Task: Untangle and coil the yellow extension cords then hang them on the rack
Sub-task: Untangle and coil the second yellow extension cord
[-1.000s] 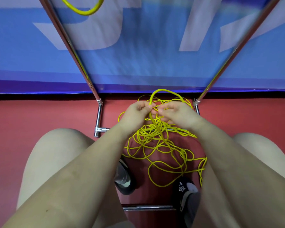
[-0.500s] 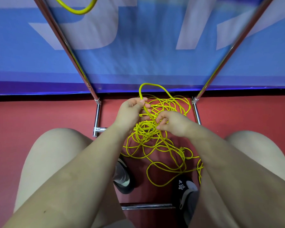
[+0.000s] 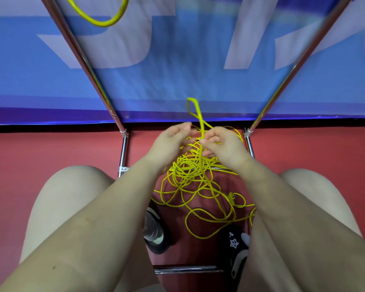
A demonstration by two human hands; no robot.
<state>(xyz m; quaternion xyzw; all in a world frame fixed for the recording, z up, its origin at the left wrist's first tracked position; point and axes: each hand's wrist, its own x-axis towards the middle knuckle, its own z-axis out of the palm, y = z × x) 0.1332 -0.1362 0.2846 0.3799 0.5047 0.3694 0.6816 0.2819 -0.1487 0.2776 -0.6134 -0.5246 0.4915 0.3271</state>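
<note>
From the head view, looking down between our knees, we see the yellow cord lying as a loose tangled heap on the red floor, between the two chrome legs of the rack. Our right hand has its fingers pinched on a doubled strand that stands up out of the heap as a narrow loop. Our left hand sits just beside it, fingers loosely curled over the top of the pile; whether they actually clamp a strand we cannot tell. Another yellow coil already hangs high on the rack, at the top edge of the view.

The risk, as we judge it, lies in pulling this loop upward while the strands below still cross one another: that could cinch the heap into a tighter knot. The loose loops also lie close to our shoes, where a foot could catch them.
</note>
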